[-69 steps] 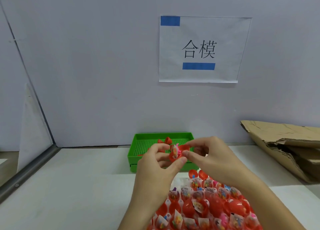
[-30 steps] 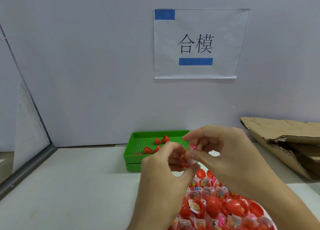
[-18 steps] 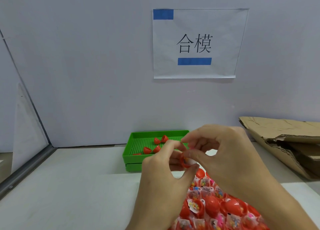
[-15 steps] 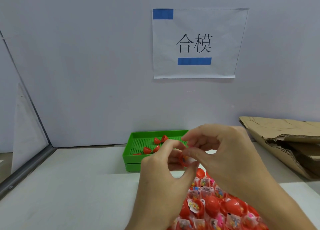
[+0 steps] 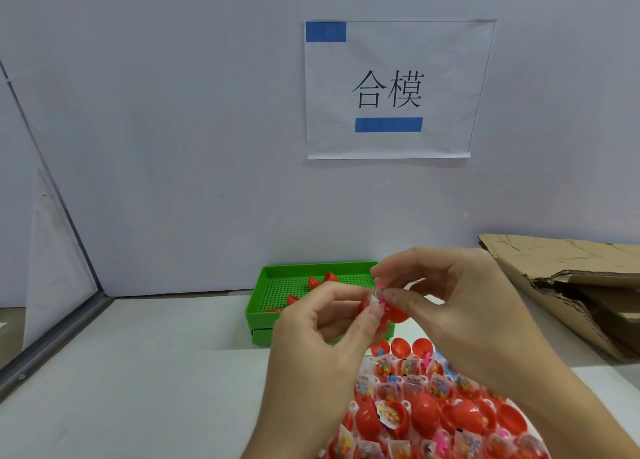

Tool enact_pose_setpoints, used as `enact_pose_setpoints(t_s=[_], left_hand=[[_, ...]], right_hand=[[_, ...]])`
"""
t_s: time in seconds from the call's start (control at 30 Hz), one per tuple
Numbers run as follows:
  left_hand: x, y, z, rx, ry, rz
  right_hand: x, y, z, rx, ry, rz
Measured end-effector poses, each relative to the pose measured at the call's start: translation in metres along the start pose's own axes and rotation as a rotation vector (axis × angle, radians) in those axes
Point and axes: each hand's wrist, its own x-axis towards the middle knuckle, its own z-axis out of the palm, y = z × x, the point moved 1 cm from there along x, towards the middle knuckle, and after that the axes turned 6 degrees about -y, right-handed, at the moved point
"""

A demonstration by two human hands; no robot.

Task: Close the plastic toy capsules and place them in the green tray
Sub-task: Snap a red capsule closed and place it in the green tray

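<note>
Up above the table (image 5: 138, 372), just in front of the green tray (image 5: 263, 299), holding 1 red capsule (image 5: 394, 311) between 2 hands. Pinching it from the left with the left hand (image 5: 325, 323), thumb and fingers curled round the near side. Pinching it from the right with the right hand (image 5: 460, 306), thumb and first finger tight on the round red half. Not snapped shut yet, with a small pink toy bit (image 5: 381, 290) and a white scrap poking up out of the gap.

Looks like the closing step for this 1 capsule. Not done, going by that gap.

Next, most likely: tuck the pink bit down inside, line up the 2 rims, and squeeze till shut. Needs a soft, even push, so as not to trap the toy in the seam. Then reach forward and drop it in the green tray, next to the few red capsules (image 5: 330, 277) already lying there. Hard to count those behind the hands.

Down below the hands, near the front of the table, a big heap of open red capsules (image 5: 426, 406) with little toy bags inside. Lots left to do. Off to the right, some brown cardboard (image 5: 571, 285). Up on the wall, a paper sign (image 5: 391, 88).
</note>
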Motion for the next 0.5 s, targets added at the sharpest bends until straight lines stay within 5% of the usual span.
enact_pose_setpoints(t_s=[0.5], left_hand=[[0.0023,-0.0001,-0.0038,-0.148,-0.043,-0.067]], right_hand=[[-0.0002,-0.0012,-0.0054,0.072,-0.026,-0.003]])
